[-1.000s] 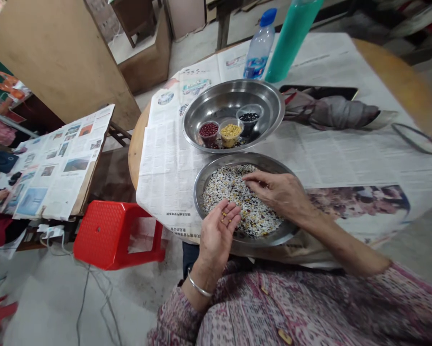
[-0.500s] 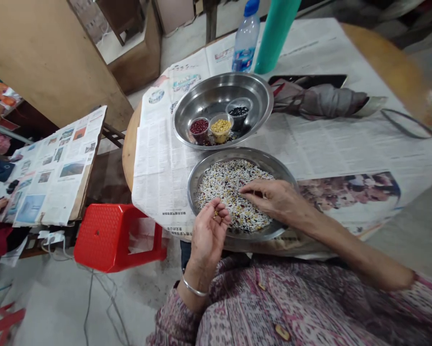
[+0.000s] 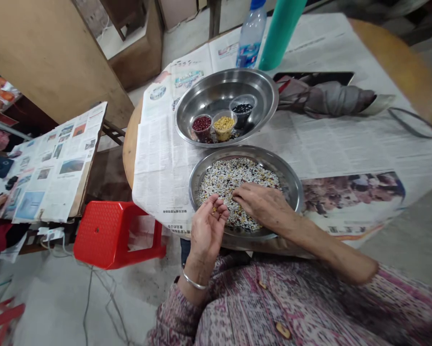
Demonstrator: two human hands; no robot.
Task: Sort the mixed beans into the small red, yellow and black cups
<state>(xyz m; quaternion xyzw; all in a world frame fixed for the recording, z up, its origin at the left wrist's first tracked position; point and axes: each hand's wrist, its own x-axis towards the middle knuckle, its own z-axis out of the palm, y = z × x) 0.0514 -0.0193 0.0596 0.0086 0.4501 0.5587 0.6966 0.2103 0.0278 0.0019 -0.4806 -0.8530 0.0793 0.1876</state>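
My left hand (image 3: 206, 235) is cupped palm up at the left edge of the near steel basin (image 3: 292, 180), with a few yellow beans (image 3: 213, 210) in its curled fingers. My right hand (image 3: 261, 204) reaches into that basin from the right, fingertips pinched together at the grain; anything between them is hidden. White grains mixed with yellow, dark and red beans (image 3: 234, 173) cover the basin floor. Just beyond, a second steel basin (image 3: 187, 108) holds three clear cups: red beans (image 3: 201, 123), yellow beans (image 3: 223, 123) and black beans (image 3: 242, 109).
Newspaper (image 3: 154, 168) covers the round table. At its back stand a water bottle (image 3: 250, 41) and a green cylinder (image 3: 283, 33); a folded grey umbrella (image 3: 324, 98) lies at right. A red stool (image 3: 100, 235) is on the left, near another table (image 3: 68, 163) with a person's hand.
My right hand has shifted slightly left over the grain, its fingers drawing in closer to my left hand. My left hand stays cupped in nearly the same place. The view has shifted slightly.
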